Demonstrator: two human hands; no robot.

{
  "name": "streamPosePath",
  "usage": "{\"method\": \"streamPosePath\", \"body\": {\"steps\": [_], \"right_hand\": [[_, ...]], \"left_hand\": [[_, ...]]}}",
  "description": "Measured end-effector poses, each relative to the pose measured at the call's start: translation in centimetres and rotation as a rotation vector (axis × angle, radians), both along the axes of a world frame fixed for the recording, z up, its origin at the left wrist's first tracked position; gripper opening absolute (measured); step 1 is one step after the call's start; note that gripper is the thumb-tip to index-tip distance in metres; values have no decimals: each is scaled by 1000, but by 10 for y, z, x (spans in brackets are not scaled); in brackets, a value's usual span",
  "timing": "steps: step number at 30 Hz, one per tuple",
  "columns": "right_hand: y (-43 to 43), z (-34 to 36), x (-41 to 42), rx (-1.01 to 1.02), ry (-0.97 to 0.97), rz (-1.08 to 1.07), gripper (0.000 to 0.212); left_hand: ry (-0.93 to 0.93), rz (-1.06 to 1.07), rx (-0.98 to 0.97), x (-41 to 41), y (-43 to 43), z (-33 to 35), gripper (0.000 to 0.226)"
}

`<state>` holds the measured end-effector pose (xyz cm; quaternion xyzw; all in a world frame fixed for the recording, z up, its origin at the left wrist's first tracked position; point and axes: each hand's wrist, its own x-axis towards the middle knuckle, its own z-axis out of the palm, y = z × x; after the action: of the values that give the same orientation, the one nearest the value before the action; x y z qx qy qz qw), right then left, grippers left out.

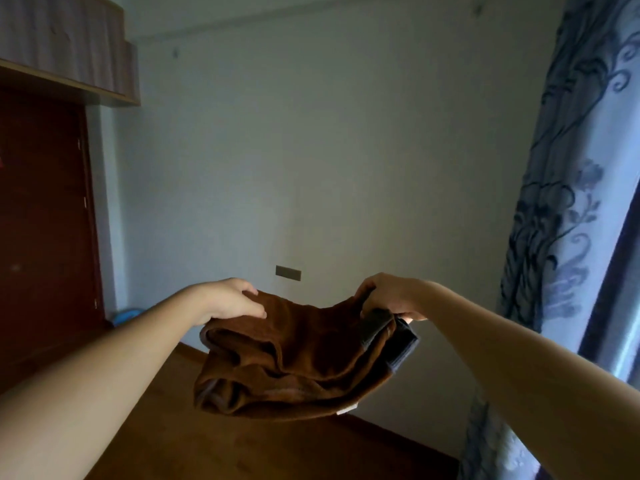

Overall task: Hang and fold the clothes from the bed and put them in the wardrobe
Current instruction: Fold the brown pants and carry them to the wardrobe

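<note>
Head view: your left hand [232, 301] and right hand [391, 297] each curl their fingers round a top corner of the brown garment [294, 362], held in mid-air at lower centre of the frame. It sags bunched. Folding it like this would likely trap creases, and a slack grip could drop one side.

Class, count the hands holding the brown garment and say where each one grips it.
2. The left hand grips the brown garment at its upper left edge; the right hand grips its upper right edge, by the dark grey band. None appears hidden.
</note>
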<state>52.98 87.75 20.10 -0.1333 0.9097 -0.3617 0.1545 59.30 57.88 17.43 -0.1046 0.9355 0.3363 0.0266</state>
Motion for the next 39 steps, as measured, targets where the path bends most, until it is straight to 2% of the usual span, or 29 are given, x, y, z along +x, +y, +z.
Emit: {"method": "streamPosePath", "body": {"steps": [5,11,21,32,39], "right_hand": [[17,-4,-47,-17,-26,-5,36],[-3,-10,-115,-32,-47,33,33],[-74,-5,-249,-50,-66,238,26],[-128,5,-390,-93,-7,462,26],[-165,4,-490,-65,20,628,26]], "left_hand": [[-11,1,-16,-50,17,3,70],[-29,43,-58,-102,-1,6,71],[-37,218,-2,-177,-67,16,71],[-42,391,32,-257,-85,35,72],[-1,524,32,-315,-90,30,52]]}}
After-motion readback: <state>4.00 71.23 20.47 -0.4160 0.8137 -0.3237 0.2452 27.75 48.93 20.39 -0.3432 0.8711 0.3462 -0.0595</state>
